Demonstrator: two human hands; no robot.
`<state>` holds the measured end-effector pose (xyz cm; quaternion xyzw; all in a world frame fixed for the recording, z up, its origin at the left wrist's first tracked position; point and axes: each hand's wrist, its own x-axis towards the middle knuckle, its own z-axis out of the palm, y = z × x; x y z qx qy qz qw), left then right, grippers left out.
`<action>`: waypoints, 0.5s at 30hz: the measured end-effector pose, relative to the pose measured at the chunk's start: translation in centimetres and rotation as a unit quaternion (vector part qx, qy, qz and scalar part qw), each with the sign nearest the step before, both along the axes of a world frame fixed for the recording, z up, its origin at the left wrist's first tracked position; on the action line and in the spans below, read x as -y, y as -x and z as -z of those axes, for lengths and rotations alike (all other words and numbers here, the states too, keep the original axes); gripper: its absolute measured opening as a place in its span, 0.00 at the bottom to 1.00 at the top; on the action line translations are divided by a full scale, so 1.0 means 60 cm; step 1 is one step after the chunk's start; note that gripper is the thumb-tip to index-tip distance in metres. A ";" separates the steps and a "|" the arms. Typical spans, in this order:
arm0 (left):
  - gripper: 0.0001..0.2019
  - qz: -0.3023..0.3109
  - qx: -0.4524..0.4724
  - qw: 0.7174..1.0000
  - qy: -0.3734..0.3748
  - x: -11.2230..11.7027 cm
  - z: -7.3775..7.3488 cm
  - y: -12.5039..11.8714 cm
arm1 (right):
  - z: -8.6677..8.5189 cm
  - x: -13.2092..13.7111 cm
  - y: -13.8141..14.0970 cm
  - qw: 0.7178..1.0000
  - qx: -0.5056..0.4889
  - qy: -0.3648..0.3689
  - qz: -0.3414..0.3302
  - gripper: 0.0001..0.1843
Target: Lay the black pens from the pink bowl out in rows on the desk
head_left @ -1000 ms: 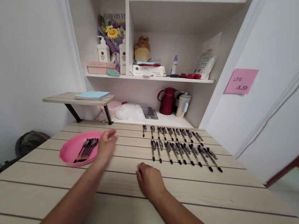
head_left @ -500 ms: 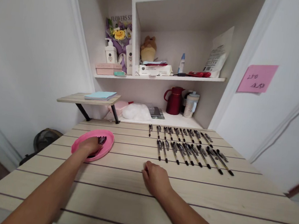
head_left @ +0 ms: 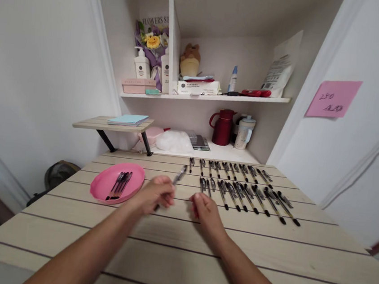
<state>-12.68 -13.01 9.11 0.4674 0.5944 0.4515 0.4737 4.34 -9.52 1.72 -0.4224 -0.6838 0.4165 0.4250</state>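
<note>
My left hand (head_left: 157,194) is closed around a black-capped clear pen (head_left: 179,176), held tilted above the table with its top end pointing up and right. To its right, my right hand (head_left: 206,210) stays low over the tabletop, fingers curled in and no pen showing in them. Just beyond the right hand lies the front row of pens (head_left: 240,194), side by side and slanting. A back row of pens (head_left: 227,169) lies behind that one. On the left, a pink plate (head_left: 99,182) holds several more pens (head_left: 120,186).
A small raised stand (head_left: 91,123) with blue paper (head_left: 128,119) is at the table's back left. Behind the table, shelves hold a red jug (head_left: 222,127), a pale cup (head_left: 244,133) and a white plastic bag (head_left: 175,141). A pink note (head_left: 334,98) sticks to the right wall.
My left hand has come out of the pink plate with a pen and moved right, near my right hand. My right hand has shifted slightly right and toward the front row.
</note>
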 end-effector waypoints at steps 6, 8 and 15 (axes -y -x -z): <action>0.15 0.117 0.251 0.959 0.062 -0.007 0.093 -0.133 | -0.013 -0.020 -0.031 0.942 -0.319 0.101 0.042 0.27; 0.15 0.106 0.266 0.956 0.067 -0.014 0.108 -0.148 | -0.009 -0.024 -0.033 0.913 -0.376 0.149 0.044 0.25; 0.16 0.092 0.310 0.943 0.071 -0.025 0.127 -0.149 | 0.000 -0.027 -0.023 0.874 -0.419 0.246 0.013 0.19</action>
